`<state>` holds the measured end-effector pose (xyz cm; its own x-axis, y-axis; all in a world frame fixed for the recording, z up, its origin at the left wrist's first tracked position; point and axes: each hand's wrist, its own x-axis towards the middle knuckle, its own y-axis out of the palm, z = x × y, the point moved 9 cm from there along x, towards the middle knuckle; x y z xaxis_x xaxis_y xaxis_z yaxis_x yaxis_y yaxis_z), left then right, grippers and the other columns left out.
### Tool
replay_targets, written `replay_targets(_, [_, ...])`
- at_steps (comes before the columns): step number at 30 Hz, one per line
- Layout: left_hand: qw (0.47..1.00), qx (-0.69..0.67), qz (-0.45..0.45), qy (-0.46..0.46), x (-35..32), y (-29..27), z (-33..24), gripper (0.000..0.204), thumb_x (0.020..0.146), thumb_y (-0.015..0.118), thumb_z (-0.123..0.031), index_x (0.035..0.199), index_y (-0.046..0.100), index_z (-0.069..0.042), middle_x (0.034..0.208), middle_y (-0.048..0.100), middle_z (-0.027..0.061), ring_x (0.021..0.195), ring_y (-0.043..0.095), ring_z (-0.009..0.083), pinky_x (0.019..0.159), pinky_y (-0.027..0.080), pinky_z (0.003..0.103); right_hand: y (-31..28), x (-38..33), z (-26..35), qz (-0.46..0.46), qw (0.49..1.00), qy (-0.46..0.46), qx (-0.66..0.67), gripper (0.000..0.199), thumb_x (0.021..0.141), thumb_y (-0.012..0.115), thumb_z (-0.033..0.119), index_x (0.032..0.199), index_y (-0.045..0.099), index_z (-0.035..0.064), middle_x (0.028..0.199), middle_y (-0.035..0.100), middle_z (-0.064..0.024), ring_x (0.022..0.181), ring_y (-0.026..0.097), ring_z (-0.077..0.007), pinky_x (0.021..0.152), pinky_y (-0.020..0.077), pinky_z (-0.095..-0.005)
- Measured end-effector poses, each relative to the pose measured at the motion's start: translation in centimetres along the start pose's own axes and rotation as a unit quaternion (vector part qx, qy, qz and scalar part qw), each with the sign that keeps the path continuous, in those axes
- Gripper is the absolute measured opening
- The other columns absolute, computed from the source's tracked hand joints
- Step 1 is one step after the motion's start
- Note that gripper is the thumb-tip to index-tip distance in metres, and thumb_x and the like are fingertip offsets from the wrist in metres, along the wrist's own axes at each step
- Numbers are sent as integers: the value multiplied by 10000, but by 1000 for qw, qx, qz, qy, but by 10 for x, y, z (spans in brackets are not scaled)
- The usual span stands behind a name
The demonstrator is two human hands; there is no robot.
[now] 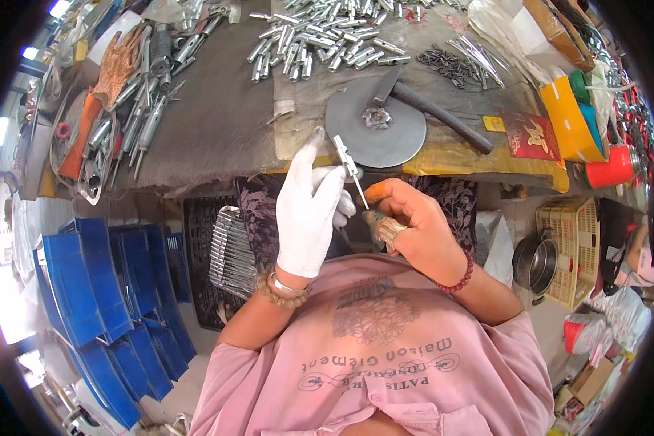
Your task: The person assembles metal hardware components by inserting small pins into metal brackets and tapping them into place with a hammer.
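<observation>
A slim silver metal fitting on a thin rod stands tilted between my hands, just in front of the bench edge. My left hand, in a white glove, has its thumb and curled fingers at the fitting while the index finger points up. Bare but for coverings on the thumb and index finger, my right hand pinches the rod's lower end. Beyond the hands lies a round grey metal plate with a small crumpled metal lump at its middle. A hammer rests across the plate, its handle toward the right.
Loose silver fittings are heaped at the back of the bench, beside dark small parts and thin rods. Tools crowd the left. Finished-looking rods fill a black crate below. Blue bins stand left, a yellow basket right.
</observation>
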<state>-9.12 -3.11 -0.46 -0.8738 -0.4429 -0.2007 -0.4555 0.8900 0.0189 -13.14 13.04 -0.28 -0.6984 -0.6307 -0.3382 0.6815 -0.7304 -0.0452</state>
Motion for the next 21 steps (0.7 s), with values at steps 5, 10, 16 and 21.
replay_targets(5, [999,-44,7,4,-4,-13,2,641,1020,692,-88,1593,423,14,1008,762,93,647,528,38,535,402,192,22,4,5,14,993,-80,-83,374,899,660,-82,1263,642,-1,812,619,-28,724,563,-79,642,471,-265])
replay_targets(10, [996,-28,-66,60,-13,-78,12,612,1006,735,-95,1546,470,15,964,743,63,661,520,45,573,416,206,-3,4,29,-65,983,-149,-90,447,981,626,-79,1410,641,46,1012,692,-20,800,629,-77,731,522,-226])
replay_targets(16, [943,87,-313,-68,-67,-243,126,639,925,770,-185,1491,567,31,1053,802,162,862,738,170,800,585,307,-49,30,22,-101,982,-156,-20,372,1079,598,69,1447,629,22,996,714,-40,704,622,-48,606,491,-196])
replay_targets(21, [887,153,-404,-161,-137,-359,257,665,907,778,-143,1508,568,49,1171,773,190,952,758,201,826,595,335,-53,31,16,-134,977,-166,-5,377,1070,605,90,1437,639,10,963,707,-48,661,619,-55,548,460,-197])
